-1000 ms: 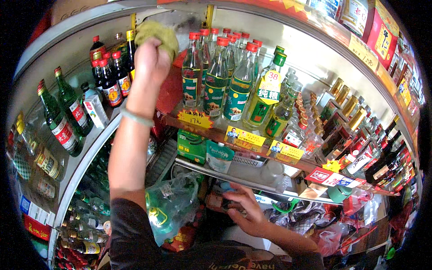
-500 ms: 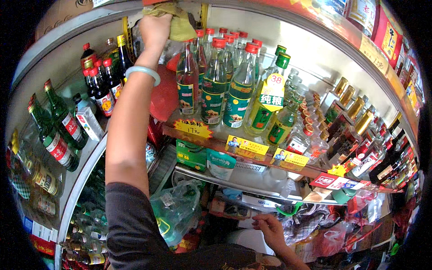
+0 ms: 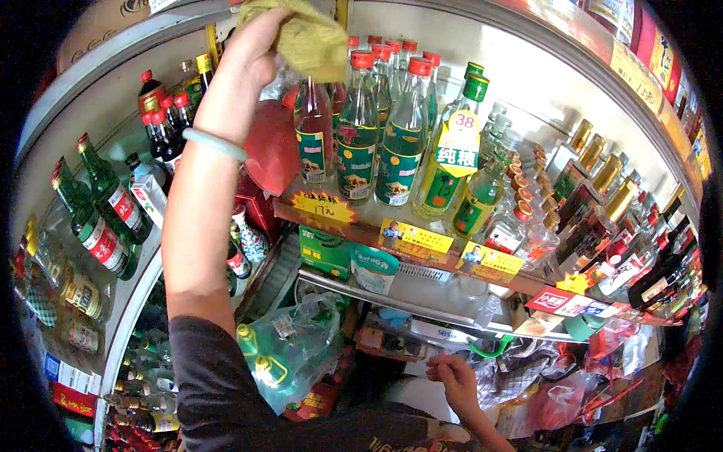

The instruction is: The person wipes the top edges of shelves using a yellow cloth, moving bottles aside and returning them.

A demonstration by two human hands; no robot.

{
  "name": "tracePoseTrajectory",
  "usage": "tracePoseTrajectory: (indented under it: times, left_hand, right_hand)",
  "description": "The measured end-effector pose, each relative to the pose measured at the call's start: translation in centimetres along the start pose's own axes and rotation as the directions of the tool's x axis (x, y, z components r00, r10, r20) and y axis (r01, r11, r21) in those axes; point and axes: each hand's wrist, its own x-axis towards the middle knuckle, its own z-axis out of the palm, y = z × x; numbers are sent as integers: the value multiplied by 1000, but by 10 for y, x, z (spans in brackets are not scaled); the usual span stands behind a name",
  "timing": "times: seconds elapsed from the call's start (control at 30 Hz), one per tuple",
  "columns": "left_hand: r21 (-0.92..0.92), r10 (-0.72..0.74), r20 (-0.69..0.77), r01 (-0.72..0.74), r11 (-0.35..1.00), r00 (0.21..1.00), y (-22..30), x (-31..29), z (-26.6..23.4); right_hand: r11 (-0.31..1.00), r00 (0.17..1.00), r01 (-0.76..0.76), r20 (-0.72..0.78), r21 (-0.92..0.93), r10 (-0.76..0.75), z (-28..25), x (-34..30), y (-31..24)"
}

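Note:
My left hand is raised to the top of the shelves, closed on a yellowish cloth. The cloth hangs just over the clear, red-capped bottles with green labels, covering the top of the leftmost one. A pale bracelet circles my left wrist. Low on the right, my right hand hovers with its fingers curled in and nothing visible in them. Beside the red-capped bottles stands a green-capped bottle with a yellow tag on its neck.
Small bottles and gold-capped bottles crowd the shelf to the right. Price cards line its edge. Green bottles and dark sauce bottles fill the left shelves. A plastic bag with yellow-capped containers hangs below.
My left hand and the cloth have shifted slightly, the cloth now spreading further right over the bottle tops. My left forearm has swung a little left. The right hand has barely moved.

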Motion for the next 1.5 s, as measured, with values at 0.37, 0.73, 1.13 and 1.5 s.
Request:
tracePoseTrajectory:
  times: [0.37,0.73,1.13,1.5]
  left_hand:
    - [-466,37,336,132,875,941,-11,12,100]
    - [171,94,585,-236,956,806,6,-27,109]
    - [-301,-272,-124,225,927,954,-12,52,17]
    - [744,384,-381,33,667,841,-28,70,-24]
  right_hand:
    - [995,999,-16,-46,94,20,-13,-21,-1]
    - [990,991,-31,-122,140,49,-21,-24,2]
    - [964,982,-83,-142,254,121,-25,-18,9]
    - [959,977,-112,-151,259,154,-17,-21,6]
